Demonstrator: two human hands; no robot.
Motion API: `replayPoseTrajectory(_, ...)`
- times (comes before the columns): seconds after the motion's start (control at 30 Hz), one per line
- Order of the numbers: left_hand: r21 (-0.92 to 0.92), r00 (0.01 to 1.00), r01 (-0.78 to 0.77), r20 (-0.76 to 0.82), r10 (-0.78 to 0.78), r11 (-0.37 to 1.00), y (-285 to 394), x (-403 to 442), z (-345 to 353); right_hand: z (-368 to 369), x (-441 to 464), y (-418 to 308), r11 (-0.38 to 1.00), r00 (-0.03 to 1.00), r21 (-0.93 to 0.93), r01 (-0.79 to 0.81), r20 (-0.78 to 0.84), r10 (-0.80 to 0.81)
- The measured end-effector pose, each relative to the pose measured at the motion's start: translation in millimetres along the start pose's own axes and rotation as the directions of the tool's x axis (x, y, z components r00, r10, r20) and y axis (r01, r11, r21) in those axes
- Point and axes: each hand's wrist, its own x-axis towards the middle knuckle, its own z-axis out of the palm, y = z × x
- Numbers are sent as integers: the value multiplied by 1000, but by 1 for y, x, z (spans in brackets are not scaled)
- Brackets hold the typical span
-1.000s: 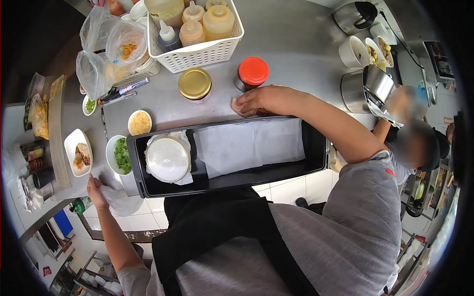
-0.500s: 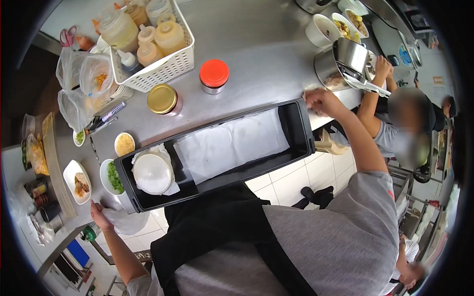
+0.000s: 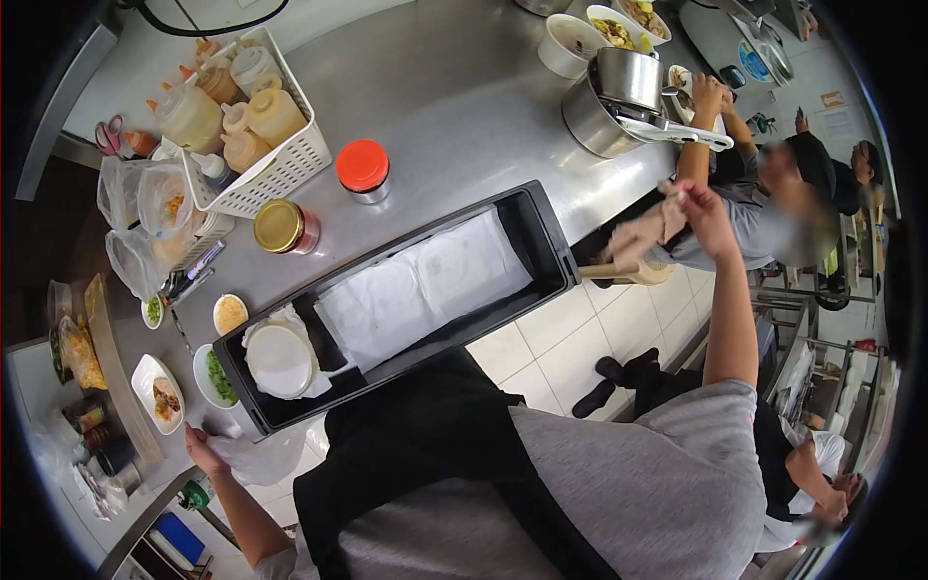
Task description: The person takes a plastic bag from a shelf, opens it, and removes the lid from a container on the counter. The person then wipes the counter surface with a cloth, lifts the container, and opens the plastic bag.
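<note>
My right hand [image 3: 709, 220] is raised beyond the counter's edge, its fingers pinched on a beige cloth [image 3: 646, 230] that hangs blurred to its left. Low at the left, my left hand [image 3: 203, 452] is closed on a thin clear plastic bag [image 3: 261, 456], beside a white dish [image 3: 158, 393] of food. Between my hands lies a long black tray [image 3: 459, 333], holding white paper sheets [image 3: 420, 280] and a round white lid [image 3: 281, 359] on paper.
Jars with a red lid [image 3: 362, 166] and a gold lid [image 3: 279, 227] stand behind the tray, near a white basket [image 3: 275, 174] of bottles. Metal pots [image 3: 592, 124] sit at the counter's right end. A co-worker [image 3: 744, 208] stands close beyond my right hand.
My right hand has moved from behind the tray, rightward past the counter's edge, and lifted the cloth. The view has shifted, showing more floor. My left hand stays on the bag.
</note>
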Motion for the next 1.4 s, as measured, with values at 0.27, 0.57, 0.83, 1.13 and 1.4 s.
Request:
replayPoseTrajectory(0.27,1,999,-12,-34,12,1000,-3,-1,0,47,60,97,901,936,-434,-4,-318,-150)
replayPoseTrajectory(0.57,-48,997,-32,-68,29,998,-9,0,0,129,60,5,835,984,-527,158,159,-86)
replayPoseTrajectory(0.83,-95,995,5,-100,-15,995,1,-7,4,223,137,-80,945,757,-290,152,649,77)
replayPoseTrajectory(1.13,-174,995,32,-88,-48,984,-1,-6,8,372,98,-133,623,156,20,782,961,-227)
replayPoseTrajectory(1.4,-116,995,4,-99,-15,993,2,-9,7,443,67,-156,502,112,-140,853,990,86)
